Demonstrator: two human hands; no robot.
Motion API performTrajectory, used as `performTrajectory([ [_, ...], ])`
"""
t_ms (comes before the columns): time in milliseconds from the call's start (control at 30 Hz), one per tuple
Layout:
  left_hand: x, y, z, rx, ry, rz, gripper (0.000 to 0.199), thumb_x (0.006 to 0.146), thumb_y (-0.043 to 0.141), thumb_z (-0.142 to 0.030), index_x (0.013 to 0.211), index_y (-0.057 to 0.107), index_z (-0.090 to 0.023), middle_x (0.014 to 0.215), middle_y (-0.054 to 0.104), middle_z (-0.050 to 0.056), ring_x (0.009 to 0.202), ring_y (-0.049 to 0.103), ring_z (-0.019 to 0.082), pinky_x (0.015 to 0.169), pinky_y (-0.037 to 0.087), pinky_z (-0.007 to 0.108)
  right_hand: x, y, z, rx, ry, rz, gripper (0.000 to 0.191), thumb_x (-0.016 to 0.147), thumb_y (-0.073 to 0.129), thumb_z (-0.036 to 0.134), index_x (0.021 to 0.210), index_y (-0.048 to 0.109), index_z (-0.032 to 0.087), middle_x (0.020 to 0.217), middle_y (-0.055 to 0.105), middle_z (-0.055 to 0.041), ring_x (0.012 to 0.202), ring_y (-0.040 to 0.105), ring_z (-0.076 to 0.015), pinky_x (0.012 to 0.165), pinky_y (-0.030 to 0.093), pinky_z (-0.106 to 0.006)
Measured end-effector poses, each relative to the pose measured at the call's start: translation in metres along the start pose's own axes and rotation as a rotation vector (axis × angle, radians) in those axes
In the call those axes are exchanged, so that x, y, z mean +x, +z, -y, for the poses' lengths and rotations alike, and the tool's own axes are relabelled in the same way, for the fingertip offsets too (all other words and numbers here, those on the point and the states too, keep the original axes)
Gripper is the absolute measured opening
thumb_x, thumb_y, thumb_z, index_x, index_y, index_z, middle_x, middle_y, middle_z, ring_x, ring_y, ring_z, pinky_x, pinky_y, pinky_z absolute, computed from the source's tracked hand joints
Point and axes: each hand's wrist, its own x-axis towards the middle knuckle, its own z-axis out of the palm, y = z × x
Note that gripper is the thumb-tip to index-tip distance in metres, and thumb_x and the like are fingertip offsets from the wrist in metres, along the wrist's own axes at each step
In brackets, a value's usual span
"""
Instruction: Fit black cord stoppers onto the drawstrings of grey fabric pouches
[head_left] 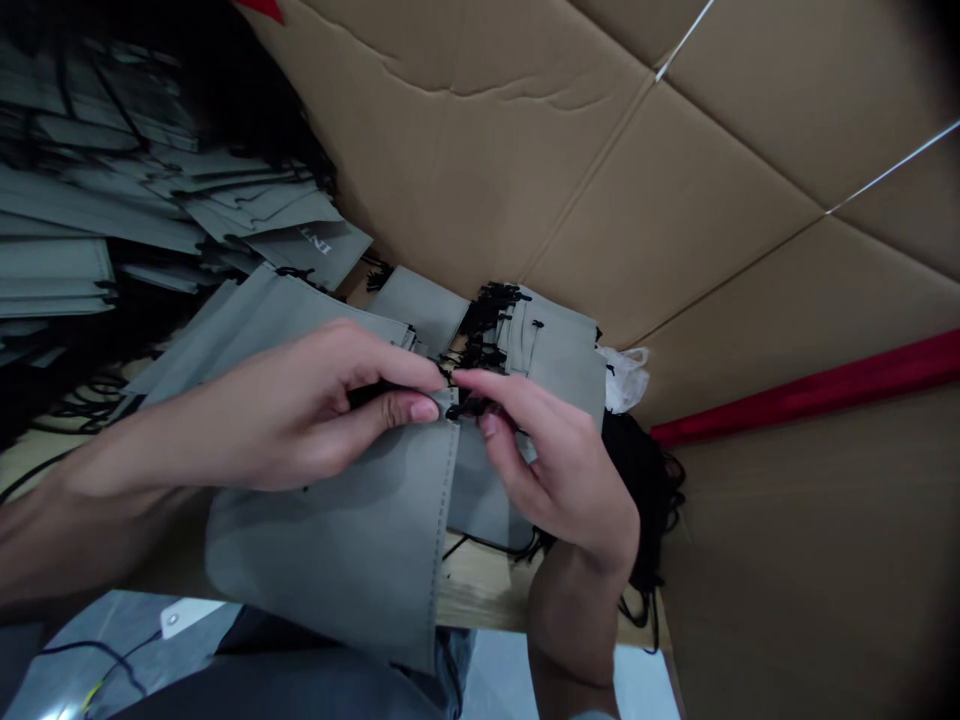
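Observation:
A grey pouch (337, 560) with a stitched right edge hangs over the front edge of the table. My left hand (322, 400) pinches its upper right corner between thumb and forefinger. Close beside it, my right hand (562, 460) has its thumb and fingers closed around a black cord (466, 408) at that corner. The fingertips of both hands nearly meet there. More grey pouches (484, 490) lie flat beneath and behind my hands.
Piles of grey pouches (60, 220) with black cords rise at the left. Cardboard (465, 150) stands behind, with a red strip (810, 390) at the right. Black cords (637, 480) bunch beside a clear plastic bag (625, 380). The wooden table's edge (487, 590) runs in front.

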Motion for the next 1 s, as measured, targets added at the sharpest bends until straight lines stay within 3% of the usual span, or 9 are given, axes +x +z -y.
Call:
performTrajectory([
  [100, -0.002, 0.000, -0.001, 0.031, 0.028, -0.017, 0.033, 0.118, 0.061, -0.021, 0.086, 0.069, -0.022, 0.059, 0.044, -0.008, 0.050, 0.037, 0.008, 0.048, 0.029, 0.023, 0.000, 0.005, 0.001, -0.084, 0.004, 0.034, 0.031, 0.116, 0.053, 0.006, 0.136, 0.076, 0.013, 0.121, 0.087, -0.0124, 0.110, 0.084, -0.0224, 0.100, 0.072, -0.036],
  [233, -0.004, 0.000, -0.003, 0.069, 0.049, -0.042, 0.029, 0.119, 0.061, -0.019, 0.092, 0.072, -0.021, 0.061, 0.047, -0.008, 0.051, 0.039, 0.007, 0.050, 0.032, 0.021, 0.002, 0.010, 0.002, -0.141, -0.002, 0.045, 0.029, 0.117, 0.050, 0.008, 0.129, 0.076, 0.013, 0.116, 0.088, -0.0130, 0.106, 0.083, -0.0236, 0.096, 0.071, -0.037],
  [467, 0.003, 0.007, -0.004, 0.129, 0.059, -0.022, 0.035, 0.116, 0.057, -0.017, 0.082, 0.060, -0.021, 0.063, 0.045, -0.006, 0.055, 0.039, 0.010, 0.053, 0.031, 0.026, 0.008, 0.022, -0.001, -0.248, 0.072, -0.085, 0.029, 0.114, 0.050, 0.010, 0.116, 0.077, 0.019, 0.109, 0.088, -0.0105, 0.099, 0.082, -0.0225, 0.091, 0.067, -0.036],
  [667, 0.001, 0.008, -0.003, 0.101, 0.040, 0.046, 0.034, 0.117, 0.053, -0.014, 0.084, 0.058, -0.021, 0.066, 0.045, -0.005, 0.059, 0.040, 0.011, 0.058, 0.032, 0.027, 0.013, 0.032, -0.007, -0.223, 0.075, -0.073, 0.030, 0.113, 0.048, 0.011, 0.108, 0.075, 0.021, 0.095, 0.082, -0.0051, 0.084, 0.075, -0.0186, 0.080, 0.060, -0.031],
  [733, 0.000, 0.005, -0.003, 0.041, 0.018, 0.083, 0.036, 0.119, 0.053, -0.018, 0.083, 0.058, -0.021, 0.067, 0.044, -0.005, 0.060, 0.038, 0.011, 0.058, 0.032, 0.027, 0.012, 0.029, -0.007, -0.210, 0.076, -0.066, 0.030, 0.113, 0.048, 0.011, 0.109, 0.076, 0.021, 0.096, 0.082, -0.0052, 0.085, 0.075, -0.0185, 0.080, 0.060, -0.031],
  [833, -0.001, 0.002, -0.003, 0.013, -0.003, 0.045, 0.038, 0.120, 0.055, -0.022, 0.082, 0.056, -0.021, 0.065, 0.041, -0.006, 0.057, 0.036, 0.010, 0.053, 0.029, 0.026, 0.010, 0.019, -0.008, -0.125, 0.088, -0.050, 0.026, 0.116, 0.051, 0.013, 0.114, 0.076, 0.020, 0.103, 0.084, -0.0065, 0.092, 0.079, -0.0188, 0.086, 0.064, -0.031],
  [1000, 0.000, -0.002, -0.005, 0.052, 0.013, -0.015, 0.038, 0.119, 0.057, -0.022, 0.081, 0.055, -0.022, 0.062, 0.041, -0.007, 0.053, 0.037, 0.009, 0.052, 0.030, 0.025, 0.001, 0.004, -0.017, 0.302, 0.134, -0.091, 0.024, 0.120, 0.065, 0.028, 0.140, 0.076, 0.023, 0.127, 0.088, -0.0095, 0.103, 0.084, -0.0198, 0.086, 0.072, -0.033],
])
